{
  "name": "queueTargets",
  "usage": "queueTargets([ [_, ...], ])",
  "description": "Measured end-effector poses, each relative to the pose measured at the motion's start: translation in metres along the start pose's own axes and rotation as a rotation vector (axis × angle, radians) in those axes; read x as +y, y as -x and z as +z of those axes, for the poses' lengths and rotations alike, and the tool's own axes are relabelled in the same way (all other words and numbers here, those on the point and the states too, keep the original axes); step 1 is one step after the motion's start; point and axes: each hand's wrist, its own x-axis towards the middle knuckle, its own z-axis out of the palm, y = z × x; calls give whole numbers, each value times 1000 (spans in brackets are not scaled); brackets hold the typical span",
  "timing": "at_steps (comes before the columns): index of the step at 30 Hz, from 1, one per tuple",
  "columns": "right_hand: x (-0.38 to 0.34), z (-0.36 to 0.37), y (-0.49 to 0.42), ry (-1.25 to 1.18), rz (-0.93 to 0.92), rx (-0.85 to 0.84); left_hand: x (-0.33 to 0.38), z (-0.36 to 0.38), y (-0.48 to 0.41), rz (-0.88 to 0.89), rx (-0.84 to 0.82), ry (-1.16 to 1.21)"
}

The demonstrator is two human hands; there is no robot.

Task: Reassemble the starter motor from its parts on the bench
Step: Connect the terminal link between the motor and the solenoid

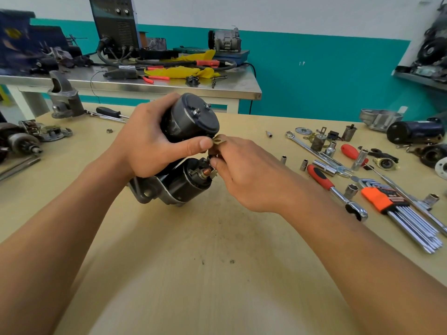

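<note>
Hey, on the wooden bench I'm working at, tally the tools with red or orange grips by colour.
Red: 2 (ratchet, screwdriver)
Orange: 1 (hex key set)
Total: 3

You are looking through a single wide-angle camera worn on your head, facing forward and down over the counter (217, 238). It is sitting close, with your forearms reaching in from the bottom corners, and it is taking in the far wall (314, 76) too, bending toward the edges.
</note>
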Motion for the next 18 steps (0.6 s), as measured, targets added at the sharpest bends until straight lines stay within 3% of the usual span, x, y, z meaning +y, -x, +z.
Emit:
queueTargets([
  [6, 0, 5, -5, -194, 140, 181, -1, -1, 1, 13, 4, -18],
  [18, -7, 5, -12, -326, 244, 239, -1, -2, 1, 30, -7, -34],
])
